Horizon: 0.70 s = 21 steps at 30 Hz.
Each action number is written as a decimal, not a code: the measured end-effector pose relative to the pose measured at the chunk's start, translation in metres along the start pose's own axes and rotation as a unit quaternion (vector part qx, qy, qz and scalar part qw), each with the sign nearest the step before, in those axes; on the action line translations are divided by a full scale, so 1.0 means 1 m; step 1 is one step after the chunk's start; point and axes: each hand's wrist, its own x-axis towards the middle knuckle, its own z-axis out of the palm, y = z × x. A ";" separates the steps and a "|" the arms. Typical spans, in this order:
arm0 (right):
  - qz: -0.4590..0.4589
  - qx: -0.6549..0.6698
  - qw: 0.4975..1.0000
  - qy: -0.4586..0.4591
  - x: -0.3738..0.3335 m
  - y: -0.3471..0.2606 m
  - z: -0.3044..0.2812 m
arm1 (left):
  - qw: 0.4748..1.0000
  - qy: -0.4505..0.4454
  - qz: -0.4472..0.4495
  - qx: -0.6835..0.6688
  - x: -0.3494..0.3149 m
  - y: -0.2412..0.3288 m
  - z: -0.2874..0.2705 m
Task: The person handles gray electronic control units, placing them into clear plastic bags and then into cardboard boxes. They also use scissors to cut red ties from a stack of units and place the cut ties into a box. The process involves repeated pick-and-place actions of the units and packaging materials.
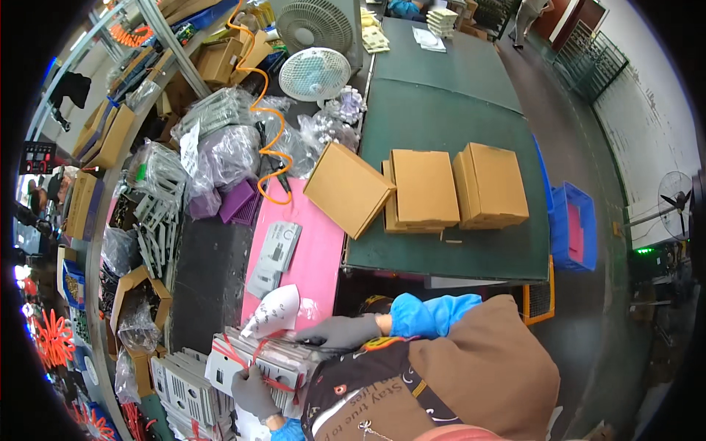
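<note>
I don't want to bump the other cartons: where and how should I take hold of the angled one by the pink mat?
I'd put the grip on the lower-left edge of the angled carton, coming from the side of the pink mat. That long edge faces the mat, while the right corner crowds the neighbouring carton. Its underside is hidden, so lift gently.

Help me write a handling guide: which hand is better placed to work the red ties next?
Likely the left hand: it is right at the red ties on the grey panels; the right hand lies farther from them.
</note>
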 end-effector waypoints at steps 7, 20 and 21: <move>0.054 0.051 0.996 -0.058 -0.012 -0.031 -0.019 | 1.000 0.019 -0.005 0.022 -0.008 -0.003 -0.001; -0.063 -0.002 0.998 0.027 0.008 0.023 -0.006 | 0.980 -0.017 -0.058 -0.189 -0.002 -0.026 0.009; -0.025 0.022 0.999 -0.002 0.010 0.015 -0.012 | 0.975 -0.015 -0.062 -0.214 0.000 -0.029 0.009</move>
